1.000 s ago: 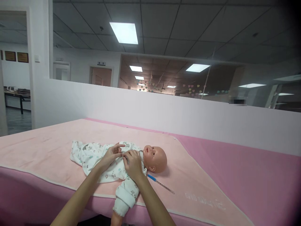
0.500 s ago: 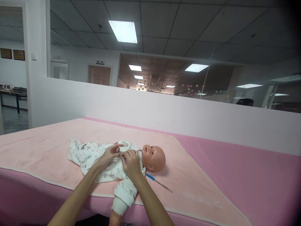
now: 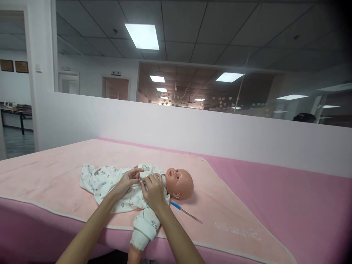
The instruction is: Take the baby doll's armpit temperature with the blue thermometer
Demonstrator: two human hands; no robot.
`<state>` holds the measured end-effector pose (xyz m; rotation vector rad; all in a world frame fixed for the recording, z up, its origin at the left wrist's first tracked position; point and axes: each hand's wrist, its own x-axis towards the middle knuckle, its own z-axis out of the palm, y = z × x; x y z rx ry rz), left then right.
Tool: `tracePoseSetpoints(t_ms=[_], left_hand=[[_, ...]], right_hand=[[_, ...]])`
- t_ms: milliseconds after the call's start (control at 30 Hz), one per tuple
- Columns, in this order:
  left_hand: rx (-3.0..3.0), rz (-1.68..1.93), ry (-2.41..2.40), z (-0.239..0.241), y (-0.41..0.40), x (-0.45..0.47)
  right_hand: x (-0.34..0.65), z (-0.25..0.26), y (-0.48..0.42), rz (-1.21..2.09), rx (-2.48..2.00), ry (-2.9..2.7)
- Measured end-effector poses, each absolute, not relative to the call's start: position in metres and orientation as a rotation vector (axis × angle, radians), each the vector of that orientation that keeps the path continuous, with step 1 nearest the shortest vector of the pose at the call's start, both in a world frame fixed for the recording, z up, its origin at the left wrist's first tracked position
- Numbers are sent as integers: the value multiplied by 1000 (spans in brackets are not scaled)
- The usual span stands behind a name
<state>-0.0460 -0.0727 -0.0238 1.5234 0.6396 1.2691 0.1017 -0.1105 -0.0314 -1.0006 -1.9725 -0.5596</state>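
Observation:
A baby doll [image 3: 178, 183] lies on its back on a pale pink towel [image 3: 60, 179], head to the right, dressed in a white printed romper [image 3: 101, 179]. My left hand [image 3: 128, 180] pinches the romper's front at the doll's chest, its index finger sticking out. My right hand [image 3: 154, 190] rests on the chest just beside it, fingers curled on the same fabric. One sleeved doll arm [image 3: 144, 227] hangs over the bed's near edge.
A thin thermometer with a blue end [image 3: 186, 212] lies on the towel just right of the doll's shoulder. The towel covers a pink bed [image 3: 288, 205]. A white partition wall [image 3: 192, 128] stands behind it. Another person's head [image 3: 304, 117] shows beyond the wall at right.
Both hands stay at the doll's chest; my left fingers have closed in a little toward my right hand. The camera view has shifted slightly.

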Motion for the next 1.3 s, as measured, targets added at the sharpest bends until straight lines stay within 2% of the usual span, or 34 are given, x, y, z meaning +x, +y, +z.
tracePoseSetpoints(t_ms=[167,333,433,533,700,767,1300], left_hand=[[1595,1487,786,-26,-77,-42],[1789,1862,1215,-30,-90,-41],[1591,2023,1473,-32,-88,-52],[1458,1822,1400,-34,-80,-69],[1835,1240,1182,-29,-80,-86],[1879,1133,1146,-28,-83,-87],[1734,1275,1004,-32,-92,-89]], right_hand=[[103,-29,-113,-570,-939,-1956],[104,-28,-117,-542,-924,-1911],[104,-29,-117,-526,-928,-1883],[104,-30,-115,-508,-932,-1875],[104,-30,-113,-481,-955,-1863],[104,-30,-113,-476,-959,-1860],[104,-32,-113,-500,-971,-1849]])
